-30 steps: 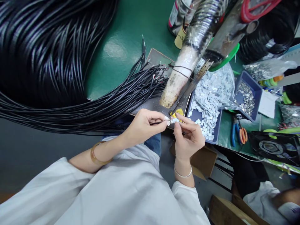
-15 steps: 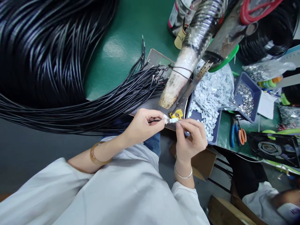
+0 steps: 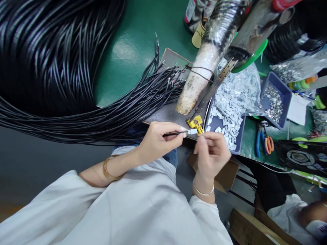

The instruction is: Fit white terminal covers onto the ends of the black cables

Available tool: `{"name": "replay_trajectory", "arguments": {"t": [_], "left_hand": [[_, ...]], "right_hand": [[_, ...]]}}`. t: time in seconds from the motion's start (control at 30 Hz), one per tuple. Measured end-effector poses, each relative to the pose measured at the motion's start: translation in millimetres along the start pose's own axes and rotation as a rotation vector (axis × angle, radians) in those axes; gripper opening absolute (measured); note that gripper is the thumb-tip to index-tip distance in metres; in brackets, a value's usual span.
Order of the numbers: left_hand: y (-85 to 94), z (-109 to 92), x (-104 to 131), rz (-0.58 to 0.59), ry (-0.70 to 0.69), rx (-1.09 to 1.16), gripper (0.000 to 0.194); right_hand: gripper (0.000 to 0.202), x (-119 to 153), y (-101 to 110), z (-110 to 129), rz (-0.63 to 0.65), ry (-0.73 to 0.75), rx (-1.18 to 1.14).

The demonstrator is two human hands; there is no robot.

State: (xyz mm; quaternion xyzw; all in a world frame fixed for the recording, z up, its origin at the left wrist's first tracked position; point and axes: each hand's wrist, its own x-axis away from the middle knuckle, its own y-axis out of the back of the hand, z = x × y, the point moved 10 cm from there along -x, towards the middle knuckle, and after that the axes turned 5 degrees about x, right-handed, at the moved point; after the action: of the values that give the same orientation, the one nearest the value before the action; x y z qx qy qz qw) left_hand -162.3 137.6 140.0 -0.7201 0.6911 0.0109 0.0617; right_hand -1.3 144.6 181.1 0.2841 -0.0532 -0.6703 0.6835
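Observation:
My left hand (image 3: 163,139) pinches a black cable (image 3: 171,133) near its end. A small white connector (image 3: 192,131) sits at that cable end, just beyond my left fingertips. My right hand (image 3: 211,149) is closed a little to the right of the connector, its thumb and fingertips together; what they hold, if anything, is too small to make out. Just behind the connector lies a yellow metal piece (image 3: 196,121) on the dark board. A bundle of black cables (image 3: 122,112) with stripped ends lies on the left.
A blue tray (image 3: 240,143) of white connectors stands at the right, with a smaller tray (image 3: 283,117) of metal parts behind it. A plastic-wrapped pipe (image 3: 201,68) slants over the board. Pliers (image 3: 268,144) lie farther right. Another person's sleeve (image 3: 287,211) shows at lower right.
My right hand has moved slightly right, away from the white connector, which stays by my left fingertips. The whole view has shifted a little.

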Motion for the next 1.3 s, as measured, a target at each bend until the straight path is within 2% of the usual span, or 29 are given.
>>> {"name": "replay_trajectory", "arguments": {"t": [0.07, 0.1, 0.17, 0.33, 0.43, 0.63, 0.83, 1.03, 1.3], "left_hand": [[0.6, 9, -1, -0.019, 0.107, 0.089, 0.015], [0.2, 12, -3, -0.022, 0.152, 0.140, 0.014], [-0.5, 13, -6, -0.026, 0.199, 0.221, 0.009], [-0.5, 6, -13, -0.032, 0.196, 0.260, 0.005], [-0.4, 10, -15, -0.043, 0.220, 0.208, 0.007], [5.0, 13, -20, -0.109, 0.225, 0.170, 0.005], [7.1, 10, -20, -0.144, 0.215, 0.193, 0.005], [4.8, 11, -20, -0.106, 0.252, 0.243, 0.003], [0.2, 13, -19, -0.024, 0.239, 0.155, 0.006]], "right_hand": [[0.016, 2, 23, 11, -0.207, 0.119, -0.075], [0.023, 4, 29, 14, -0.268, 0.162, -0.105], [0.030, 6, 31, 17, -0.310, 0.210, -0.087], [0.023, 9, 4, 29, -0.187, 0.357, 0.248], [0.020, 9, -9, 32, -0.137, 0.435, 0.331], [0.016, -2, -13, 24, -0.129, 0.395, 0.262], [0.019, -6, -12, 32, -0.159, 0.409, 0.265], [0.017, -1, -11, 31, -0.127, 0.408, 0.232], [0.016, -2, -16, 25, -0.078, 0.406, 0.272]]}}
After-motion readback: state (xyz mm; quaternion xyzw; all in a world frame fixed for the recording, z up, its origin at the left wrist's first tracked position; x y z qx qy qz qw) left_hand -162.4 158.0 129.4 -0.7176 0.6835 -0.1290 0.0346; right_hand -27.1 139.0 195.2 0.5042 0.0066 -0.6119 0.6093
